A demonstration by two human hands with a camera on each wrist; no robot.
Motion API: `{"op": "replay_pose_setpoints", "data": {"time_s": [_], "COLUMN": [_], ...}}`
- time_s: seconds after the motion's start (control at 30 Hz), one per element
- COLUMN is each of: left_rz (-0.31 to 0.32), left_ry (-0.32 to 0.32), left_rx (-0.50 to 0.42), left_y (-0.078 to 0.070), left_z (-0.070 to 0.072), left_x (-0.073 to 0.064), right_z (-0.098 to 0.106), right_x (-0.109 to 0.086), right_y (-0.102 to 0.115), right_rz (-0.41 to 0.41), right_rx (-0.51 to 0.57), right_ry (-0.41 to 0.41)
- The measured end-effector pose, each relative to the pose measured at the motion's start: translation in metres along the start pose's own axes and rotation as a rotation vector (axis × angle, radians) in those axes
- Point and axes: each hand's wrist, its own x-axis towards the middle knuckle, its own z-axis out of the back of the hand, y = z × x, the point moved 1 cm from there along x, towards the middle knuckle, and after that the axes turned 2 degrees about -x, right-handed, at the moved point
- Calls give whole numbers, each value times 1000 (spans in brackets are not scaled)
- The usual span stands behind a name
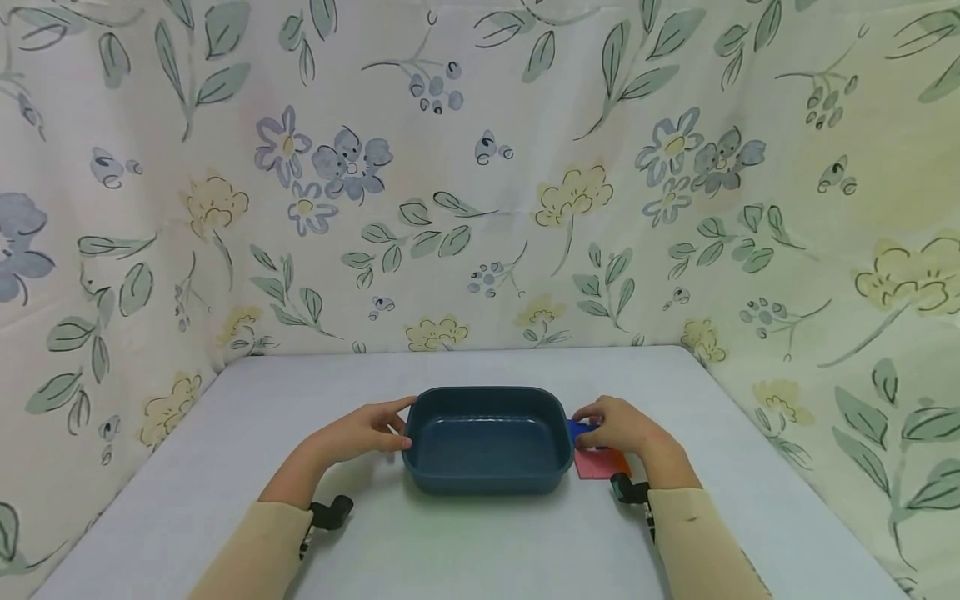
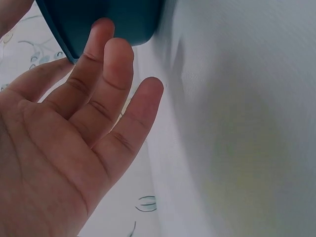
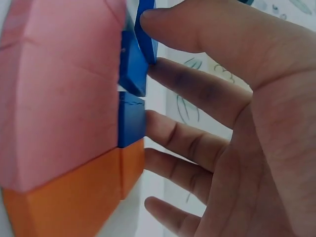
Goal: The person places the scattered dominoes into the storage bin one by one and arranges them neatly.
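Observation:
A dark teal rectangular basin [image 1: 491, 483] with rounded corners sits on the white table. My left hand [image 1: 366, 433] is at its left side, thumb and index finger by the rim, the other fingers fairly straight along the outer wall [image 2: 133, 24]. To the basin's right, my right hand [image 1: 618, 425] pinches a tilted blue block [image 3: 146, 34] between thumb and index finger. Its other fingertips reach beside two more blue blocks, a nearer one [image 3: 132, 118] and a farther one [image 3: 132, 66], and an orange block [image 3: 74, 207]. A pink block [image 3: 64, 94] lies against these.
The white table [image 1: 465, 558] extends around the basin, its back edge meeting a floral curtain [image 1: 465, 183] that also hangs at both sides. A dark wrist camera [image 1: 332, 512] is on the left wrist and another dark camera [image 1: 628, 490] on the right.

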Motion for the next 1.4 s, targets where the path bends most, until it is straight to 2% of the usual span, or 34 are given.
{"op": "replay_pose_setpoints", "data": {"time_s": [0.2, 0.37, 0.6, 0.87, 1.07, 1.17, 1.4], "left_rz": [-9, -33, -80, -72, -78, -74, -53], "left_ry": [-7, 16, 50, 60, 77, 82, 96], "left_rx": [11, -9, -6, -4, -8, -2, -31], "left_y": [14, 25, 24, 18, 15, 15, 17], "left_z": [5, 10, 12, 11, 12, 11, 8], "left_x": [3, 5, 4, 4, 4, 5, 7], "right_z": [10, 22, 31, 38, 31, 25, 3], "right_x": [-1, -6, -12, -16, -19, -19, -20], "right_y": [11, 26, 45, 52, 59, 64, 86], "right_rz": [12, 56, 103, 161, 239, 250, 374], "right_rx": [-29, -66, -110, -158, -152, -136, -145], "right_ry": [-37, -93, -133, -183, -205, -212, -200]}}
